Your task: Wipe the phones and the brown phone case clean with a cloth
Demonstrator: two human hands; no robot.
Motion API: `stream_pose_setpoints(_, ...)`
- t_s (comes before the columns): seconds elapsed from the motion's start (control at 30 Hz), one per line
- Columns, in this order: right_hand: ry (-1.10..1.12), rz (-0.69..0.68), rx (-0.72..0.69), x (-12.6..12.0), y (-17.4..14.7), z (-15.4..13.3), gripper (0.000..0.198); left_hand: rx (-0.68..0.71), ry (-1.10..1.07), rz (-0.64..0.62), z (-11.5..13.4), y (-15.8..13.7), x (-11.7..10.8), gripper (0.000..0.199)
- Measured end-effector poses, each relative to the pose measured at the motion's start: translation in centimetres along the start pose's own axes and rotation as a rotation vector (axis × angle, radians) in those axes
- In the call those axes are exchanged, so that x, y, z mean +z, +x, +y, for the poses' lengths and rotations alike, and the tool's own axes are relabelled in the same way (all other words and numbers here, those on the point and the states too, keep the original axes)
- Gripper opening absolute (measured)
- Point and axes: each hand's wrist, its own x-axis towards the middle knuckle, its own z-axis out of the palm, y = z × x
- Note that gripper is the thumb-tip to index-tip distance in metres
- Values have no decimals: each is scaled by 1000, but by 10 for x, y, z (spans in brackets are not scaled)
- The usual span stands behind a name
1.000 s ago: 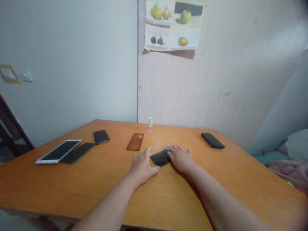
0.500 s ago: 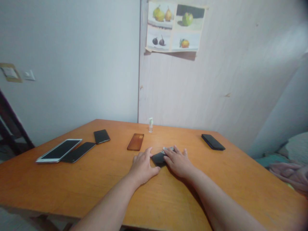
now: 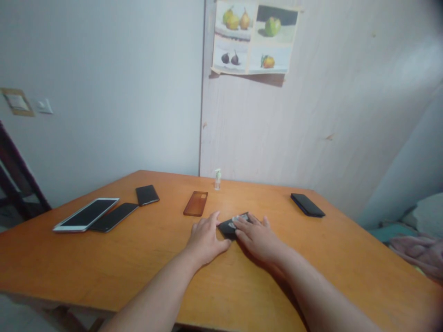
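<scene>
A flat black phone (image 3: pixel 226 230) lies on the table between my hands. My left hand (image 3: pixel 205 240) braces its left end, thumb at the near edge and fingers at the far edge. My right hand (image 3: pixel 257 236) presses a crumpled white wipe (image 3: pixel 234 221) onto the phone's upper face, with its fingers laid over the wipe. Much of the phone's right half is hidden under that hand.
Around them on the wooden table (image 3: pixel 138 258) are a brown phone case (image 3: pixel 195 204), a small pump bottle (image 3: pixel 217 180), a black folded case (image 3: pixel 307 204), a white tablet (image 3: pixel 86 215), a dark phone (image 3: pixel 114 217) and a smaller black device (image 3: pixel 147 195).
My right hand has slid the wipe slightly left and nearer across the phone, uncovering its far right corner. My left hand stays in place at the phone's end.
</scene>
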Motion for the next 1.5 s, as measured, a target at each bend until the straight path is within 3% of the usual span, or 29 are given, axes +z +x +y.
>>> stream_pose_setpoints(0.1,42,-58,-155,-1,-6,-8,52,4,1,1,0,-1,0,81)
stream_pose_setpoints(0.23,-63,-9,153,-7,-2,8,52,1,3,-4,0,-1,-1,83)
stream_pose_setpoints(0.3,-99,3,232,-10,-3,14,52,3,3,-1,0,-1,0,83)
stream_pose_setpoints(0.37,-68,-30,142,-12,-8,9,51,11,2,3,-1,-1,1,83)
stream_pose_setpoints(0.47,47,-124,-127,-14,-18,-4,49,26,-2,12,-3,-1,3,80)
stream_pose_setpoints(0.53,84,-165,-189,-15,-20,-7,48,31,-2,11,-4,-1,3,79)
stream_pose_setpoints(0.67,-17,-70,113,-18,-14,8,48,25,11,7,-2,-1,2,80)
stream_pose_setpoints(0.73,-79,-22,198,-19,-13,13,47,25,11,2,-1,-1,1,80)
stream_pose_setpoints(0.93,49,-104,-161,-20,-20,2,43,35,12,7,-2,-1,1,78)
stream_pose_setpoints(1.0,64,-95,-100,-22,-18,6,43,46,14,14,-2,-1,1,78)
stream_pose_setpoints(1.1,7,-16,139,-25,-12,19,42,55,10,12,-2,0,2,77)
stream_pose_setpoints(1.17,-25,22,204,-24,-10,21,41,58,3,8,-2,0,1,76)
stream_pose_setpoints(1.23,-8,36,124,-21,-12,16,39,59,-5,10,-1,0,0,75)
stream_pose_setpoints(1.37,161,10,-188,-12,-17,2,36,69,-19,28,-1,-1,0,69)
stream_pose_setpoints(1.43,229,30,-205,-9,-15,7,35,74,-23,29,-1,-1,0,67)
stream_pose_setpoints(1.5,262,87,-112,-8,-9,19,34,77,-23,27,-2,-1,1,67)
